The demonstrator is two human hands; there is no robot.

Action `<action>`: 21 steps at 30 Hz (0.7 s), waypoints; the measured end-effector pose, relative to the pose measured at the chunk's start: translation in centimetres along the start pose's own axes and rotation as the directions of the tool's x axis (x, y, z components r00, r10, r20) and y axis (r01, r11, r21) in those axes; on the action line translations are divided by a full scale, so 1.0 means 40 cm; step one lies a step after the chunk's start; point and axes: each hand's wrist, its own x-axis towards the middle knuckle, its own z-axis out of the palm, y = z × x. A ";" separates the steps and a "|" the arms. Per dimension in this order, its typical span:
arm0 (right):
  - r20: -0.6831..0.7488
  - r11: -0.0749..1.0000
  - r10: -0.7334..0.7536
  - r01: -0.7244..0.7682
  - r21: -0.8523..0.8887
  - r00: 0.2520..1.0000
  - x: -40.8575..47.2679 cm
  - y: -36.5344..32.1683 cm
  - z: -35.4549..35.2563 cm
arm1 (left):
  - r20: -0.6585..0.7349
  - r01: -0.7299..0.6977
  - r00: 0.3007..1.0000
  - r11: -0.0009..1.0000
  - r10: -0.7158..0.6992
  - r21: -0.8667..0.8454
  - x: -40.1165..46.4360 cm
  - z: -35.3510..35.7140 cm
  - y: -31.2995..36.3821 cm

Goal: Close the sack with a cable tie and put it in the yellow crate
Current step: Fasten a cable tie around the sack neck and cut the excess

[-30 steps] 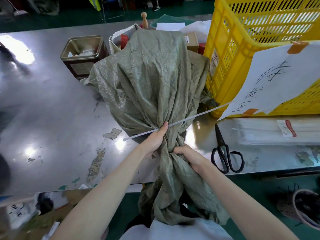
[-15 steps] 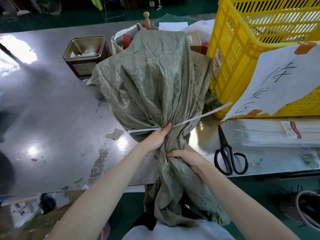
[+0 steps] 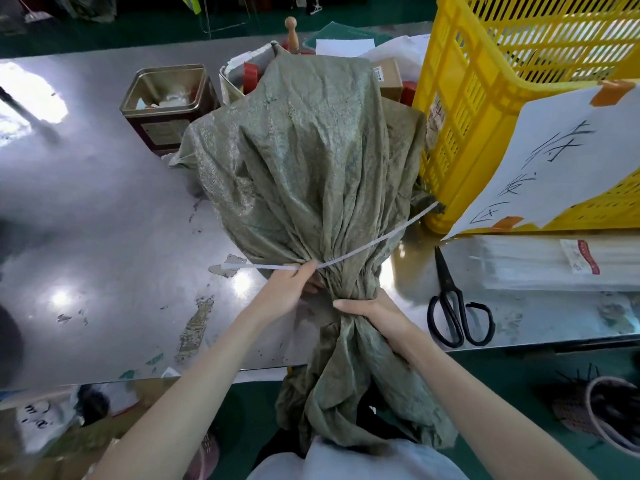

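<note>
Flat cable tie (image 3: 363,249) now higher on crinkled sack (image 3: 311,161)

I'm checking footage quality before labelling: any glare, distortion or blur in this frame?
Head view: bright glare patches on the steel table, strongest at far left; wide-angle bending curves the table edge and yellow crate; sack, cable tie and both hands look sharp.
</note>
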 end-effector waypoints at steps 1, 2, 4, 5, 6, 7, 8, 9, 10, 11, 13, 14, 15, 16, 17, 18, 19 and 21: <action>-0.045 1.000 -0.006 0.005 -0.012 0.999 0.001 0.002 0.002 | -0.007 -0.037 0.999 0.998 0.036 -0.059 -0.002 -0.009 -0.020; -0.097 1.000 -0.011 0.008 -0.026 0.995 0.005 0.003 0.004 | -0.026 -0.077 0.997 0.990 0.074 -0.116 -0.004 -0.018 -0.040; -0.169 0.999 -0.012 0.004 -0.048 0.986 0.007 0.005 0.008 | -0.084 -0.128 0.990 0.962 0.110 -0.240 -0.017 -0.028 -0.087; -0.184 0.999 -0.010 0.000 -0.052 0.983 0.006 0.005 0.011 | -0.112 -0.129 0.989 0.945 0.099 -0.300 -0.026 -0.029 -0.112; -0.192 0.999 -0.008 -0.001 -0.047 0.981 0.005 0.004 0.013 | -0.127 -0.118 0.989 0.926 0.077 -0.358 -0.032 -0.029 -0.133; -0.193 0.999 -0.006 -0.002 -0.042 0.981 0.003 0.003 0.016 | -0.138 -0.096 0.990 0.906 0.042 -0.413 -0.036 -0.030 -0.153; -0.195 0.999 -0.004 -0.003 -0.037 0.981 0.000 0.001 0.018 | -0.147 -0.070 0.989 0.882 0.001 -0.465 -0.041 -0.030 -0.173; -0.198 0.999 -0.004 -0.003 -0.035 0.980 0.000 0.001 0.019 | -0.158 -0.043 0.987 0.861 -0.043 -0.506 -0.046 -0.031 -0.188; -0.202 1.000 -0.005 -0.002 -0.031 0.979 0.000 0.001 0.020 | -0.177 -0.021 0.980 0.847 -0.087 -0.531 -0.048 -0.032 -0.201; -0.204 1.000 -0.004 -0.002 -0.028 0.979 -0.001 0.000 0.021 | -0.211 -0.005 0.969 0.845 -0.127 -0.534 -0.052 -0.037 -0.211; -0.208 1.000 0.002 -0.006 -0.016 0.978 -0.003 0.001 0.021 | -0.294 0.003 0.938 0.851 -0.185 -0.525 -0.064 -0.052 -0.230; -0.211 1.000 0.005 -0.007 -0.007 0.977 -0.005 0.002 0.021 | -0.336 0.005 0.918 0.853 -0.212 -0.522 -0.072 -0.062 -0.236; -0.214 1.000 0.006 -0.006 0.000 0.977 -0.006 0.002 0.022 | -0.375 0.007 0.897 0.855 -0.235 -0.519 -0.080 -0.074 -0.241; -0.219 1.000 0.007 -0.007 0.004 0.976 -0.005 0.002 0.025 | -0.408 0.009 0.877 0.857 -0.254 -0.516 -0.089 -0.087 -0.246; -0.228 1.000 0.010 -0.009 0.004 0.974 -0.006 0.002 0.026 | -0.434 0.015 0.859 0.860 -0.272 -0.510 -0.095 -0.099 -0.250; -0.239 1.000 0.013 -0.013 0.000 0.971 -0.005 0.002 0.027 | -0.461 0.018 0.841 0.866 -0.284 -0.500 -0.100 -0.110 -0.255; -0.248 1.000 0.016 -0.017 -0.004 0.969 -0.004 0.003 0.029 | -0.490 0.022 0.821 0.874 -0.293 -0.485 -0.104 -0.121 -0.261; -0.256 1.000 0.019 -0.018 0.006 0.966 -0.004 0.007 0.029 | -0.536 0.042 0.789 0.896 -0.301 -0.442 -0.107 -0.144 -0.272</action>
